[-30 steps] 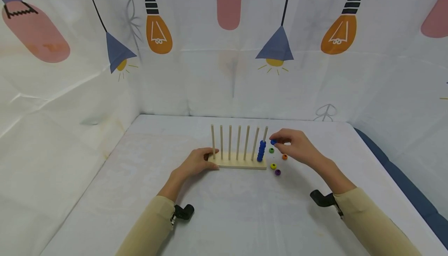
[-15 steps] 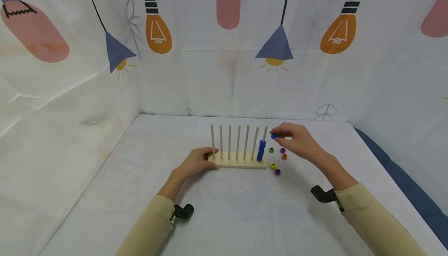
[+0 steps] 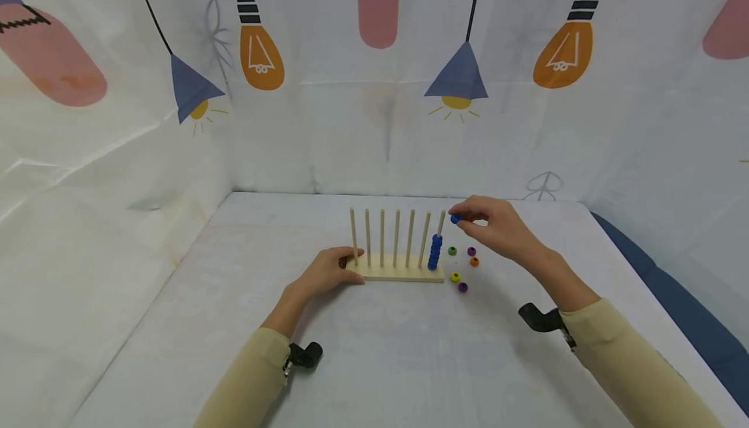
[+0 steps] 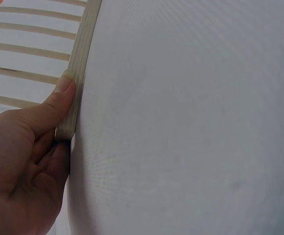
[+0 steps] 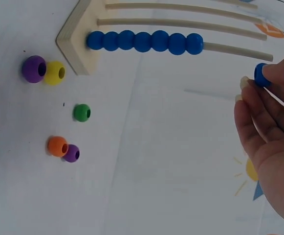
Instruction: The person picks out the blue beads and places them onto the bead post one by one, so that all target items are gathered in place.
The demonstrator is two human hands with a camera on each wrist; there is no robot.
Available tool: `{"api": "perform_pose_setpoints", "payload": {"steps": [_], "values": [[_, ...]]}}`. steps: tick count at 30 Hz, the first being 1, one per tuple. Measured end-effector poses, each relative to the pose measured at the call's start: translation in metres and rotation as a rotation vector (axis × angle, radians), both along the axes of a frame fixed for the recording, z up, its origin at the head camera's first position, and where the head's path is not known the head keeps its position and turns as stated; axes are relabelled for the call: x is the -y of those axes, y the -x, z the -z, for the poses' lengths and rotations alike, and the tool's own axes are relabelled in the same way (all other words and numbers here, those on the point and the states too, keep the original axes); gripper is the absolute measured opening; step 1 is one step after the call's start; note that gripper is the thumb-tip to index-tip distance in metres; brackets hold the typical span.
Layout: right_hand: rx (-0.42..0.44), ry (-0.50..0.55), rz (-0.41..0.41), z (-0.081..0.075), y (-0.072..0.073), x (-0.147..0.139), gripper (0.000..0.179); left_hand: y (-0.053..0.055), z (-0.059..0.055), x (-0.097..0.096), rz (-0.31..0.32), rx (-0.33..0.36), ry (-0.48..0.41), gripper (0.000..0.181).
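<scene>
A wooden peg rack (image 3: 398, 274) with several upright rods stands on the table. Blue beads (image 3: 434, 252) are stacked on its rightmost rod, whose top part is bare. My left hand (image 3: 329, 270) grips the rack's left end, with the thumb along the front edge of the base (image 4: 78, 88) in the left wrist view. Between thumb and fingertips my right hand (image 3: 494, 223) pinches a single blue bead (image 5: 262, 75). This bead is just right of the rod's tip, apart from it, and its hole shows in the right wrist view.
Loose beads lie right of the rack: green (image 5: 82, 112), orange (image 5: 57, 146), yellow (image 5: 54, 73) and two purple ones, one nearer (image 5: 34, 69) and one farther (image 5: 72, 153). The white table (image 3: 374, 356) ends at a fabric wall (image 3: 351, 135) behind.
My right hand has risen with the blue bead to about the height of the rod's tip. The farther purple bead has come into sight below it. My left hand keeps its hold on the rack.
</scene>
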State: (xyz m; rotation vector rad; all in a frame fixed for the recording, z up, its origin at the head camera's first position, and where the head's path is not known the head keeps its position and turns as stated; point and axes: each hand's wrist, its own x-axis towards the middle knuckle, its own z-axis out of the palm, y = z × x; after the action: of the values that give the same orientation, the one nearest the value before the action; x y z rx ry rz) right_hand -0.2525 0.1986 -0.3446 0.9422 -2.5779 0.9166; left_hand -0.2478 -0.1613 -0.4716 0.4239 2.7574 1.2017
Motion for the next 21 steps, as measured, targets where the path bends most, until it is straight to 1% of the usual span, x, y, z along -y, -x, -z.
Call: {"api": "perform_pose_setpoints", "payload": {"steps": [4,8,13,18,21], "values": [[0.001,-0.001,-0.013,-0.002,0.003,0.0,0.022,0.0,0.002,0.001,-0.012,0.015,0.0,0.062],[-0.013,0.003,-0.026,-0.006,0.005,0.003,0.023,0.0,0.004,0.001,-0.02,0.008,0.006,0.062],[-0.024,0.008,-0.057,-0.013,0.011,0.007,0.023,0.002,0.003,0.001,-0.04,0.011,0.01,0.062],[-0.059,0.018,-0.067,-0.018,0.017,0.008,0.023,0.007,0.002,-0.002,-0.022,0.001,0.009,0.062],[-0.058,0.028,-0.06,-0.02,0.02,0.008,0.023,0.01,0.001,-0.005,-0.018,0.003,0.008,0.062]]}}
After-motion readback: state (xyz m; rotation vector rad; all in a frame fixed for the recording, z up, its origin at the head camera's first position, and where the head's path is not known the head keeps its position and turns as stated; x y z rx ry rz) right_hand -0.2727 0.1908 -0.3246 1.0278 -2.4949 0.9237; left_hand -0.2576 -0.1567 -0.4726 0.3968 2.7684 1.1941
